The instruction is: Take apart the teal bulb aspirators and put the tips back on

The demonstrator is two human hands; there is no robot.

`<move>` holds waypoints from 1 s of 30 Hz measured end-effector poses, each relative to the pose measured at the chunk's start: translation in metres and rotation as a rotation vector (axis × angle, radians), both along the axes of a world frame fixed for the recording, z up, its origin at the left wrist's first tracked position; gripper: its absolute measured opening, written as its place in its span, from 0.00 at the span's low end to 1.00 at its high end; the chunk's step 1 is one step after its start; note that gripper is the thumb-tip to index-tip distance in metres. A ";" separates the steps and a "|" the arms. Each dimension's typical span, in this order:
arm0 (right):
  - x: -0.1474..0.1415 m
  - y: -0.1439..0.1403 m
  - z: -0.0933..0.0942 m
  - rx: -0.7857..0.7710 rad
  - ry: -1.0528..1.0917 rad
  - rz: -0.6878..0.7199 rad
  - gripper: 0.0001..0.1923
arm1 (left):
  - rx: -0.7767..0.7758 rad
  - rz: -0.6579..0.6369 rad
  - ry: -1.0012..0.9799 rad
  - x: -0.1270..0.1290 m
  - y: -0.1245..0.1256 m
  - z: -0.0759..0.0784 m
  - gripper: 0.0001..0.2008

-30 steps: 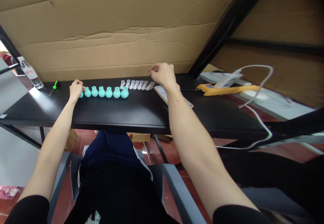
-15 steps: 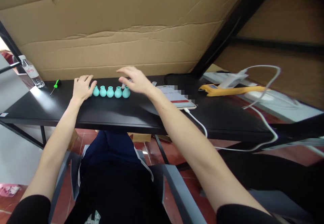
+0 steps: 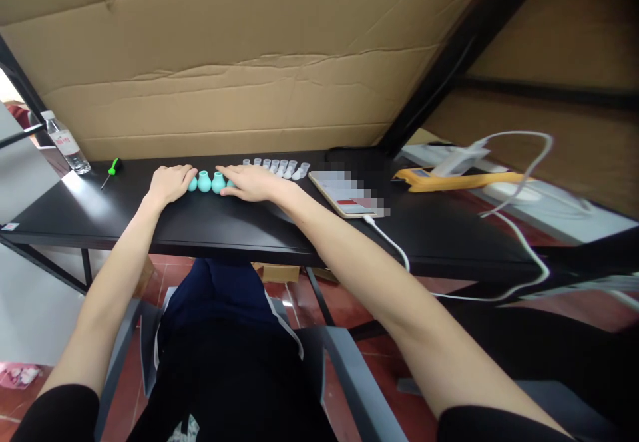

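Note:
A row of small teal vase-shaped pieces [image 3: 204, 182], with round bodies and narrow open necks, stands on the black tabletop [image 3: 200, 219]. At its left end lies my left hand [image 3: 171, 184], fingers stretched and thumb beside a teal piece. My right hand [image 3: 248, 183] reaches over the right end, fingers extended and thumb apart. It covers several of the pieces, so only a few in the middle show fully. Neither hand visibly grips anything. Behind and right of my right hand is a row of small translucent plastic pieces [image 3: 283, 168].
A phone [image 3: 344, 192] with a white cable [image 3: 392, 242] lies right of my hands. Farther right are a yellow tool-like object [image 3: 439, 180] and a white cable loop. On the left are a green-handled screwdriver [image 3: 114, 168] and a water bottle [image 3: 67, 146]. Cardboard [image 3: 224, 96] backs the table.
My right hand has come down and left onto the right end of the teal row, uncovering the translucent pieces. My left hand has shifted slightly right and lower.

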State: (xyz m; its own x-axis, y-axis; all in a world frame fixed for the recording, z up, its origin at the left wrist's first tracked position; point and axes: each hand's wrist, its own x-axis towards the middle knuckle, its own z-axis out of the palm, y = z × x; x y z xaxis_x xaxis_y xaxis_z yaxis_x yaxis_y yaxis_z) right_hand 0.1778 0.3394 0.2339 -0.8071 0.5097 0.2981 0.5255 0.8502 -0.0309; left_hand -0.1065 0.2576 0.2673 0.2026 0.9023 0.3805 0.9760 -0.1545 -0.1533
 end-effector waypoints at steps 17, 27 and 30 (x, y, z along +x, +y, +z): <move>0.002 0.007 -0.004 -0.037 0.047 0.079 0.48 | -0.070 0.053 -0.053 0.008 -0.011 0.009 0.32; 0.020 0.012 0.015 -0.101 0.257 0.169 0.41 | 0.054 -0.006 -0.200 -0.003 -0.006 0.007 0.31; 0.034 0.007 0.028 -0.065 0.251 0.062 0.34 | 0.072 -0.010 -0.249 -0.006 -0.005 0.006 0.31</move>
